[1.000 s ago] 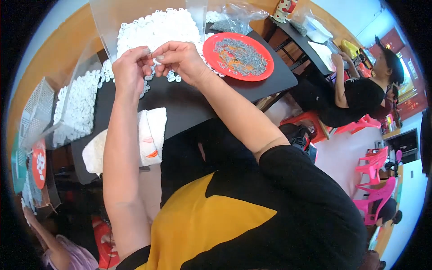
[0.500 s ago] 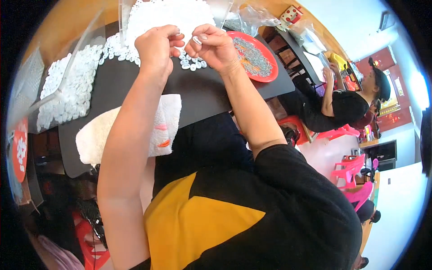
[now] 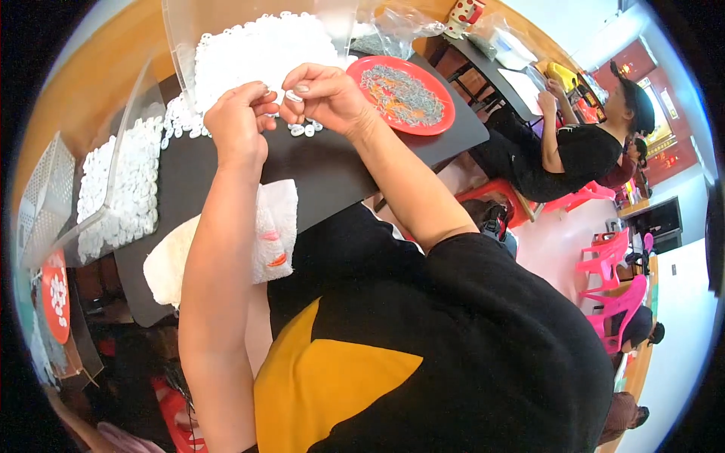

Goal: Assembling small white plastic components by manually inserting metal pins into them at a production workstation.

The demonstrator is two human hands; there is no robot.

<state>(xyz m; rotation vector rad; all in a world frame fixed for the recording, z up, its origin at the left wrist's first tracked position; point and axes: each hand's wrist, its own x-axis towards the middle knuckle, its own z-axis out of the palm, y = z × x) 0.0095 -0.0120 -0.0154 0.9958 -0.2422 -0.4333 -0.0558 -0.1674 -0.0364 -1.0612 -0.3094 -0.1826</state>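
Observation:
My right hand (image 3: 330, 97) pinches a small white oval plastic piece (image 3: 294, 97) between thumb and fingers. Close beside it, my left hand (image 3: 239, 121) has its thumb and fingertips pressed together; what they hold, if anything, is too small to make out. Both hands are raised over the dark table (image 3: 321, 170), in front of a large heap of similar white oval pieces (image 3: 260, 57) in a clear bin. Several loose pieces (image 3: 303, 130) lie below the right hand. A red plate (image 3: 444, 122) of small grey metal parts stands just to the right.
A folded white towel (image 3: 276, 219) lies at the table's near edge, under my left forearm. Further left stands a clear bin of white pieces (image 3: 124, 177), with a white perforated basket (image 3: 49, 192) beyond it. Another person (image 3: 581, 162) sits at a table on the right, near pink chairs (image 3: 604, 260).
The view has shifted, so the table and plate appear displaced. My hands have come slightly closer together, and the white oval piece stays in my right hand.

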